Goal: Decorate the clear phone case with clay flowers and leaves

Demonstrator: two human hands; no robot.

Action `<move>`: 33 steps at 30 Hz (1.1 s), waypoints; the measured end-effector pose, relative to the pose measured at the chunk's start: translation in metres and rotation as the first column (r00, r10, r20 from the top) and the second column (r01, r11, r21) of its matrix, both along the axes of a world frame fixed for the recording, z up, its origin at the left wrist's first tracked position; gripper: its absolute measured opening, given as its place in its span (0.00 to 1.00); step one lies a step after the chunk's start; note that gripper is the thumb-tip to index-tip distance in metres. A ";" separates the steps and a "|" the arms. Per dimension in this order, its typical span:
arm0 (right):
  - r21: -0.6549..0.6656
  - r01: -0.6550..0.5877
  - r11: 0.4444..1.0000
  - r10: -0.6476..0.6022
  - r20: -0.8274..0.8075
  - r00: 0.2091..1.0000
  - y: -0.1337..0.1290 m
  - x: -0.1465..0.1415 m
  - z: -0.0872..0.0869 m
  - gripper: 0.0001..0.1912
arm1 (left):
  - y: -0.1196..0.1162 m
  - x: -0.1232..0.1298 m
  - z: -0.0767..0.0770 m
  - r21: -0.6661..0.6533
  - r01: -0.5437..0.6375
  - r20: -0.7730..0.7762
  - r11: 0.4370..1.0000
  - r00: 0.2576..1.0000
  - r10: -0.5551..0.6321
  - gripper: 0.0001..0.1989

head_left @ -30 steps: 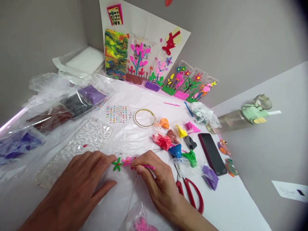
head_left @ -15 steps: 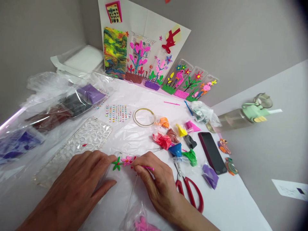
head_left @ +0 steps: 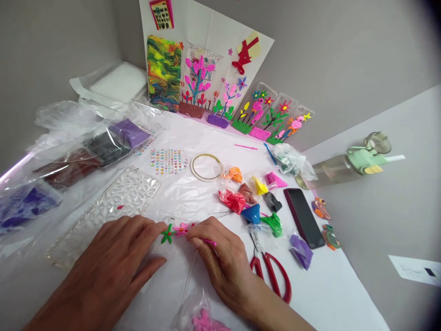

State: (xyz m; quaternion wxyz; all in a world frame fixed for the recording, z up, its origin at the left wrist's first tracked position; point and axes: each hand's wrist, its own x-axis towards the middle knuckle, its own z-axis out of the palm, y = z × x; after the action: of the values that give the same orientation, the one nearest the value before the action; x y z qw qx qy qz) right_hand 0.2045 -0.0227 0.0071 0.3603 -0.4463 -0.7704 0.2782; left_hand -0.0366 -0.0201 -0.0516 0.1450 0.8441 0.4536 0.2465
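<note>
My right hand (head_left: 222, 257) pinches a thin pink modelling tool (head_left: 209, 242), whose back end sticks out past the fingers. Its working tip is hidden behind the fingertips. Under those fingertips lies a clear phone case (head_left: 172, 257) with clay flowers along its top. A green clay flower (head_left: 167, 233) with a red centre sits at the left, and a pink clay flower (head_left: 181, 229) is beside it. Some red clay shows next to my right fingers. My left hand (head_left: 119, 262) rests with its fingertips at the case's left edge, thumb apart from the fingers.
Red-handled scissors (head_left: 277, 276) lie right of my right hand, near a phone (head_left: 305, 218). Bagged coloured clays, such as a red one (head_left: 232, 201), cluster beyond. A textured clear case (head_left: 127, 193) is at left. Decorated cases (head_left: 196, 82) lean at the back. A bottle (head_left: 330, 170) stands right.
My right hand and the pink tool have shifted slightly left, covering more of the red clay. My left hand stays in place, and the view has moved a little.
</note>
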 end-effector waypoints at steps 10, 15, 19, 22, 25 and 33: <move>0.090 -0.044 0.995 0.037 0.077 0.996 -0.001 0.000 -0.005 0.11 | 0.002 0.003 0.000 0.070 -0.002 0.035 0.998 0.999 -0.001 0.10; 0.000 0.104 0.995 -0.104 -0.085 0.991 -0.002 0.000 0.004 0.07 | 0.001 0.002 0.004 0.074 -0.001 0.025 0.997 1.000 0.000 0.11; -0.060 0.193 0.979 -0.200 -0.157 0.967 -0.003 -0.002 0.004 0.06 | 0.003 0.001 0.004 0.104 0.029 0.000 0.994 1.000 -0.029 0.11; -0.003 0.173 0.985 -0.172 -0.106 0.979 -0.005 -0.005 0.001 0.06 | 0.004 0.002 0.004 0.094 0.021 0.007 0.995 1.000 -0.022 0.10; 0.086 0.103 0.991 -0.103 -0.005 0.995 -0.007 -0.009 -0.002 0.06 | 0.003 0.002 0.003 0.083 0.007 0.026 0.997 1.000 -0.009 0.09; 0.251 -0.023 0.968 -0.017 0.156 0.988 -0.007 -0.016 -0.011 0.09 | -0.001 0.001 0.000 0.049 -0.006 0.030 0.999 1.000 0.005 0.07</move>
State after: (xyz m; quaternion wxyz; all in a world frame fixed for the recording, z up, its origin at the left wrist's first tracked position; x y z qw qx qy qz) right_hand 0.1881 -0.0299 -0.0039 0.3518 -0.4162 -0.8262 0.1427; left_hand -0.0354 -0.0210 -0.0515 0.1302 0.8424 0.4474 0.2708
